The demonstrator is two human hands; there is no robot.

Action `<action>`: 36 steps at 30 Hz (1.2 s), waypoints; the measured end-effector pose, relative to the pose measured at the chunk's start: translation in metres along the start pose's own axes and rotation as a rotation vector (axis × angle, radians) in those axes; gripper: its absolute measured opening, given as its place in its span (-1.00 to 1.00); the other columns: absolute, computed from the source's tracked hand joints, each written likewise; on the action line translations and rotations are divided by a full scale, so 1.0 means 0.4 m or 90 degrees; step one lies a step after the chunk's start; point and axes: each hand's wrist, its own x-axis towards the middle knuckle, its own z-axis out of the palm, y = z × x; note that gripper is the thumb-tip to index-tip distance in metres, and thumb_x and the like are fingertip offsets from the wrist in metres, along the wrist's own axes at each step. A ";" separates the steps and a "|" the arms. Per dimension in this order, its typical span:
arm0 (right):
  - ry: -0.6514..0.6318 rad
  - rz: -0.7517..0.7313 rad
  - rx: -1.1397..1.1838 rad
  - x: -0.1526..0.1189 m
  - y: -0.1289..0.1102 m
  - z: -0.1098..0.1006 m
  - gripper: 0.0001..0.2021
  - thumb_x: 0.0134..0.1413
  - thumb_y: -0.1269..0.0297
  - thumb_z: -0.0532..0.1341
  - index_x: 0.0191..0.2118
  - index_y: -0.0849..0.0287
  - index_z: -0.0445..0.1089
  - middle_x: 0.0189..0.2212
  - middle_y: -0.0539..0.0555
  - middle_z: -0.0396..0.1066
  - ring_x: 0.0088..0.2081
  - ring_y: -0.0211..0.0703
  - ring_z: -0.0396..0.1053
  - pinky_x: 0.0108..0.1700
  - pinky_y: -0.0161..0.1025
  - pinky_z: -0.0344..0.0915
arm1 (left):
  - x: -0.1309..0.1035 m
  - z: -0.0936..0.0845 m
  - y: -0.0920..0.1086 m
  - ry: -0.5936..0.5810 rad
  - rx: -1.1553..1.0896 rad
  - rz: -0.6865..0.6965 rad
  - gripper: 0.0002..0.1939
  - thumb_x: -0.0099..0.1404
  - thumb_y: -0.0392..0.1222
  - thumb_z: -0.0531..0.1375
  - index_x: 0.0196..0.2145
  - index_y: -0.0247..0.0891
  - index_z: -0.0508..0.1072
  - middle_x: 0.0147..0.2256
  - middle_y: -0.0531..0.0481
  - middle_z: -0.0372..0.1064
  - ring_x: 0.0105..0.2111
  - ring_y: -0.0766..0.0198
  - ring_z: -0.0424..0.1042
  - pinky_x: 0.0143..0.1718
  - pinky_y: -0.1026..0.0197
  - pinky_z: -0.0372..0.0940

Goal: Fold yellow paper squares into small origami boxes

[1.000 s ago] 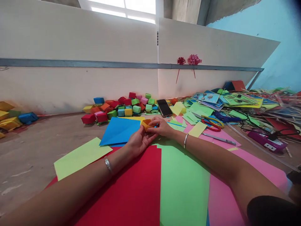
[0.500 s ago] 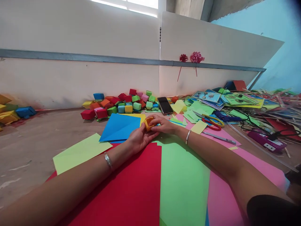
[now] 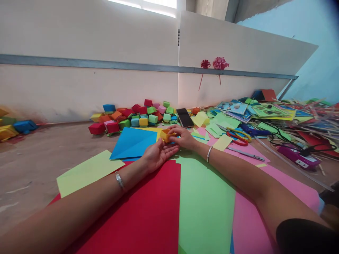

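Observation:
A small yellow-orange folded paper box (image 3: 164,135) is held between the thumb and fingers of my right hand (image 3: 182,138). Just below it my left hand (image 3: 158,155) lies palm up with its fingers spread, its thumb tip close to the box; whether it touches is unclear. Under and around the hands lie a blue sheet (image 3: 131,143), a red sheet (image 3: 143,208), a green sheet (image 3: 206,204) and a pale yellow-green sheet (image 3: 88,173).
Several coloured paper cubes (image 3: 143,121) sit by the wall, beside a phone (image 3: 184,118). To the right are scissors (image 3: 239,137), a cutter knife (image 3: 246,153), a purple power strip (image 3: 299,157), a glue gun (image 3: 255,131) and piled scraps. More paper boxes (image 3: 25,126) stand far left.
My left hand has loosened from the box and its fingers have opened. My right hand has raised the box slightly off the left palm. The view has shifted a little.

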 end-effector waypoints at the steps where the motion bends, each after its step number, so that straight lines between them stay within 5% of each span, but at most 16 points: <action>1: 0.024 0.018 -0.021 0.003 0.006 0.001 -0.92 0.02 0.32 0.30 -0.32 0.17 0.47 -0.08 0.11 0.35 -0.05 -0.14 0.38 -0.18 -0.26 0.41 | 0.001 -0.002 -0.003 -0.014 0.028 0.001 -0.57 0.52 -0.17 -0.22 0.08 -0.42 0.30 -0.21 -0.27 0.50 -0.25 0.22 0.58 -0.14 0.20 0.49; 4: 0.081 0.053 -0.073 0.014 0.032 -0.004 -0.93 0.02 0.33 0.28 -0.33 0.20 0.47 -0.12 0.14 0.33 -0.04 -0.10 0.36 -0.20 -0.23 0.41 | -0.003 -0.009 -0.015 -0.077 0.130 0.019 -0.69 0.46 -0.18 -0.02 -0.05 -0.44 0.39 -0.26 -0.29 0.53 -0.28 0.19 0.58 -0.14 0.16 0.48; 8: 0.111 0.083 -0.152 0.028 0.063 -0.021 -0.98 -0.05 0.39 0.32 -0.42 0.20 0.50 -0.15 0.12 0.31 -0.05 -0.06 0.33 0.01 -0.07 0.35 | -0.026 -0.010 -0.033 -0.205 0.299 0.091 -0.70 0.28 -0.12 0.23 -0.12 -0.38 0.45 -0.31 -0.17 0.53 -0.38 0.20 0.55 -0.27 0.16 0.45; 14: 0.078 0.091 -0.231 0.029 0.064 -0.018 -0.94 -0.09 0.36 0.37 -0.39 0.19 0.55 -0.14 0.13 0.35 -0.05 -0.02 0.34 0.07 -0.04 0.31 | -0.071 -0.006 -0.041 -0.352 0.591 0.309 -0.81 0.22 -0.18 0.25 -0.23 -0.27 0.57 -0.40 -0.03 0.45 -0.43 0.30 0.38 -0.36 0.25 0.26; 19: 0.042 0.088 -0.264 0.019 0.043 -0.009 -0.64 -0.08 0.42 0.36 -0.08 0.11 0.51 -0.11 0.10 0.37 -0.06 -0.08 0.36 0.04 -0.10 0.34 | -0.087 -0.002 -0.040 -0.490 0.805 0.462 -0.79 0.30 -0.26 0.14 -0.27 -0.26 0.60 -0.40 -0.09 0.42 -0.43 0.29 0.35 -0.40 0.27 0.19; 24: 0.106 0.130 -0.321 0.011 0.016 -0.008 -0.52 -0.09 0.43 0.28 0.04 0.19 0.32 -0.01 0.20 0.31 -0.02 -0.01 0.32 0.02 -0.05 0.34 | -0.081 -0.009 -0.043 -0.507 0.894 0.539 -0.74 0.35 -0.29 0.09 -0.20 -0.29 0.59 -0.36 -0.12 0.43 -0.41 0.28 0.40 -0.39 0.30 0.24; 31: 0.102 0.216 -0.358 -0.003 -0.009 0.006 -0.54 -0.05 0.37 0.23 0.02 0.20 0.19 -0.41 0.02 0.42 -0.36 -0.05 0.40 -0.29 -0.15 0.32 | -0.078 -0.009 -0.042 -0.505 0.921 0.550 -0.76 0.31 -0.33 0.12 -0.19 -0.27 0.59 -0.34 -0.09 0.44 -0.39 0.30 0.43 -0.36 0.32 0.28; 36: 0.085 0.220 -0.356 -0.002 -0.006 0.006 -0.57 0.01 0.45 0.15 0.05 0.21 0.17 -0.37 0.08 0.51 -0.31 -0.03 0.46 -0.33 -0.19 0.30 | -0.081 -0.006 -0.037 -0.499 0.934 0.546 -0.77 0.31 -0.31 0.13 -0.19 -0.27 0.59 -0.35 -0.09 0.45 -0.40 0.30 0.44 -0.37 0.33 0.28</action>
